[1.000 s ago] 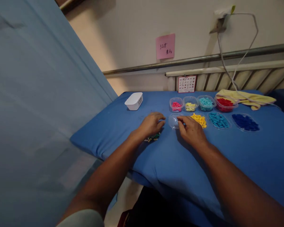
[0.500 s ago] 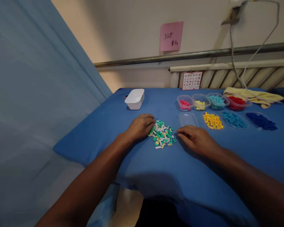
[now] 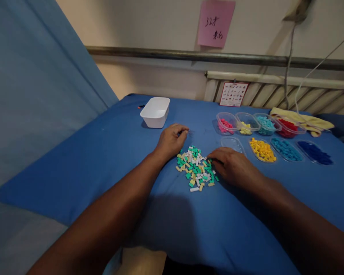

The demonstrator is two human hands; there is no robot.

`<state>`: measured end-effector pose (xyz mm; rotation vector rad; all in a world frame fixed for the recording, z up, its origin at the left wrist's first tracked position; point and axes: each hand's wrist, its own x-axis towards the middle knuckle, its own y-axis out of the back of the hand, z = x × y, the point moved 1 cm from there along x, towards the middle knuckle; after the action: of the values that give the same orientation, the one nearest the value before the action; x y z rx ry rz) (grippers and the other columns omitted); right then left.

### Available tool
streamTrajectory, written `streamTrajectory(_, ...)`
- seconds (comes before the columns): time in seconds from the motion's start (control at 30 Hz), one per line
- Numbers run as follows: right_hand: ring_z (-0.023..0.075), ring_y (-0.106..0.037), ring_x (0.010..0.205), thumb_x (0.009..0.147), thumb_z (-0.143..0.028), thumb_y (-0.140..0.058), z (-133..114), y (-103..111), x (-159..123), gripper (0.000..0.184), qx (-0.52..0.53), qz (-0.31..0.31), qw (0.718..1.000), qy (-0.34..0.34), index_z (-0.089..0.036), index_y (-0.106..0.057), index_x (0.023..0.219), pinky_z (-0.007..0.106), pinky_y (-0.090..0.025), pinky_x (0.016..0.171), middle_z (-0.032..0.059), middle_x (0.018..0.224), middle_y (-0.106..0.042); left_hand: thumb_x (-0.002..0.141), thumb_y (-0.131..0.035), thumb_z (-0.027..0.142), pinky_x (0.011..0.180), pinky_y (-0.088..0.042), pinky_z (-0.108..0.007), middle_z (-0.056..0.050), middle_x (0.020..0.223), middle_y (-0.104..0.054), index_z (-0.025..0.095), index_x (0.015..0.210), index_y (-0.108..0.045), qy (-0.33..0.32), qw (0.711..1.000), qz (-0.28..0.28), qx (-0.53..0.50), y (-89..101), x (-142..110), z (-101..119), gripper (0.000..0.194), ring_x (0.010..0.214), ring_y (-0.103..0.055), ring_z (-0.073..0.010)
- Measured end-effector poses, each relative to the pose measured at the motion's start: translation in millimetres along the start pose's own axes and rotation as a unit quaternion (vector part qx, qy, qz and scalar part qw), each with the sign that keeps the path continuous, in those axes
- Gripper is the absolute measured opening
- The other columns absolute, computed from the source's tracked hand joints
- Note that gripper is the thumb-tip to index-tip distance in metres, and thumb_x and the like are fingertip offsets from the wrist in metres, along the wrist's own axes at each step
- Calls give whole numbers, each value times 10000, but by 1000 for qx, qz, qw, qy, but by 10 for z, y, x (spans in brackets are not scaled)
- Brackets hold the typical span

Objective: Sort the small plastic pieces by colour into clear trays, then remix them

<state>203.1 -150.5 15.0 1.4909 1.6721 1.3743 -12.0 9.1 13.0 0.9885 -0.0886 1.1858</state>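
Note:
A loose pile of small green, white and pale yellow toy bricks (image 3: pixel 192 172) lies on the blue cloth between my hands. My left hand (image 3: pixel 172 142) is just beyond the pile's far left edge, thumb and fingers closed together; anything between the fingertips is too small to make out. At the pile's right side, my right hand (image 3: pixel 231 163) reaches over the bricks with its fingertips drawn together. A white brick shows right by those tips, but whether they grip it is hidden.
Behind my left hand stands a white tub (image 3: pixel 155 112). To the right are clear tubs with pink bricks (image 3: pixel 225 126), yellow bricks (image 3: pixel 263 149), dark blue bricks (image 3: pixel 315 152) and other colours. A clear lid or shallow tub (image 3: pixel 232 144) lies near my right hand. Behind is a yellow cloth (image 3: pixel 304 121).
My left hand has moved away from the pile's left edge to its far side. The right hand has come in over the right edge of the pile. The view has shifted.

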Motion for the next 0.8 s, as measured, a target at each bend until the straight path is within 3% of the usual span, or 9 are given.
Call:
streamTrajectory(0.07,279,-748,1053,1034,-179,-567,-24,-2,-32,282,-6,11,1000,-10,-240,-832,1109,394,-568,970,88,1113,-829,1002,-631,229,1012,-588,-353,-53,1073,-807,205,1096,-825,-2,1000,8,-10,-10,-28,10,217,1041,-746,-196)
streamTrajectory(0.23,301,-740,1117,1038,-195,-570,-67,-38,-34,339,-7,30,999,-16,-207,-783,1301,435,-577,1006,116,1210,-817,998,-639,200,1012,-592,-355,-53,1071,-811,200,1075,-829,8,999,20,-30,-64,-13,30,205,1031,-750,-194)
streamTrajectory(0.37,289,-752,1101,1063,-224,-550,-68,-51,-12,294,7,14,1000,-10,-238,-817,1185,430,-581,1014,93,1176,-827,981,-655,200,1025,-594,-365,-45,1076,-820,210,1065,-834,42,998,31,-34,-87,6,1,198,1042,-753,-202)
streamTrajectory(0.57,284,-766,1021,994,-212,-562,-59,59,-95,331,11,48,997,-53,-243,-800,1223,429,-607,940,97,1138,-823,976,-655,207,1018,-600,-373,-47,1073,-823,211,1050,-836,44,997,38,-52,-104,22,-26,196,1029,-759,-202)
streamTrajectory(0.7,273,-758,913,968,-266,-568,132,214,-173,339,0,123,990,-70,-229,-797,1215,429,-615,857,108,1098,-815,972,-651,208,1036,-598,-381,-42,1082,-826,220,1051,-840,51,996,36,-57,-117,21,-39,206,1037,-760,-205)
streamTrajectory(0.8,285,-755,919,955,-290,-580,377,300,-211,348,-53,145,983,-94,-205,-797,1213,441,-607,844,129,1106,-811,971,-654,212,1045,-594,-384,-44,1083,-827,213,1056,-842,49,997,33,-57,-118,19,-37,206,1032,-760,-207)
